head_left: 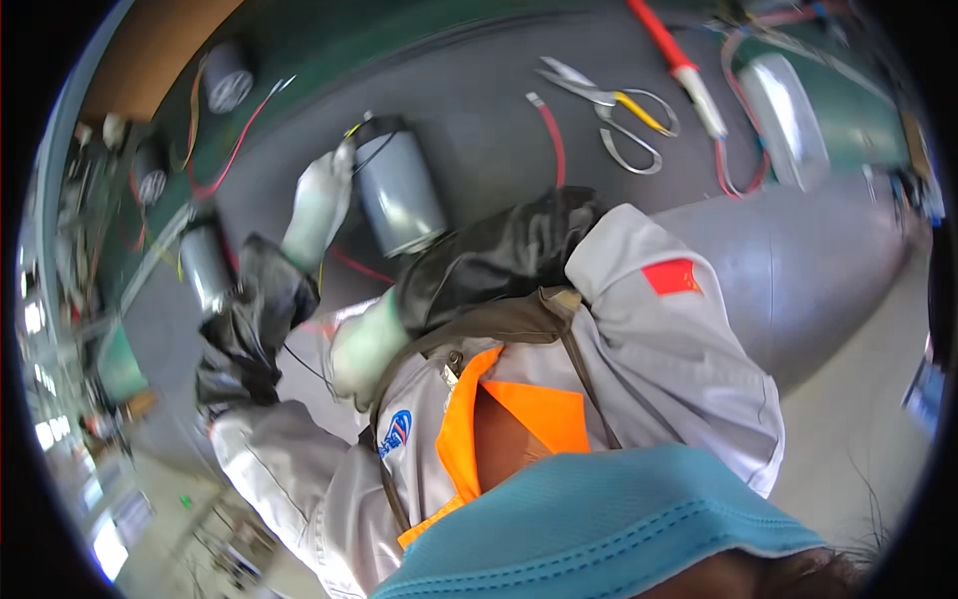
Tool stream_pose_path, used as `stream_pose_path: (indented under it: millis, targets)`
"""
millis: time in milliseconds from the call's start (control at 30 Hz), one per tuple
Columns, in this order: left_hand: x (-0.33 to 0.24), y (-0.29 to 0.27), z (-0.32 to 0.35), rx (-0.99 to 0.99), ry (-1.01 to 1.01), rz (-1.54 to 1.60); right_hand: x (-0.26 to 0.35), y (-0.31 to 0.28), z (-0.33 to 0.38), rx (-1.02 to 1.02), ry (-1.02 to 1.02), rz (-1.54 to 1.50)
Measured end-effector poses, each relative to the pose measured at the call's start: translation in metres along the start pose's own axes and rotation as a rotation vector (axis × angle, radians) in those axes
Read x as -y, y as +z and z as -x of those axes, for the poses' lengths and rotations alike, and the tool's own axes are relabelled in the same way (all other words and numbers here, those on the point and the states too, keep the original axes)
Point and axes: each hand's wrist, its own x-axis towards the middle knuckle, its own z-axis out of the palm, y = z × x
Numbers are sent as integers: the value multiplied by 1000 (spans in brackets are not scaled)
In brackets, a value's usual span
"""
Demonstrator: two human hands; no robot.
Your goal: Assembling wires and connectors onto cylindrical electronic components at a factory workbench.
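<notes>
Grey cylindrical capacitor [399, 195] lies on its side on the dark table [479, 140], at about 11 o'clock from frame centre. Left hand [319, 205], gloved, sits at the cylinder's upper end by the wire leads [364, 135]; fingers look curled there, but whether they pinch a lead I cannot tell. Right hand [364, 349], gloved, is low against the chest, grip hidden. Judgement: steady the body, handle leads near the terminals. Scissors [619, 115] at 1 o'clock.

Even, fairly bright light; glare whitens the clear plastic cover [785, 118] at upper right. Fisheye bending and black corners ring the frame; the left edge smears.
</notes>
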Motion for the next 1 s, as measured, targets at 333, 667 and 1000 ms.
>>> stream_pose_path:
  millis: [333,667,1000]
  targets:
    - [-5,17,5,-200,472,-260,114,-131,447,-1608,1651,243]
    - [-6,19,14,-132,348,-237,1,-155,717,-715,1966,852]
    - [-10,10,3,7,378,-249,58,-141,643,-1121,1936,1112]
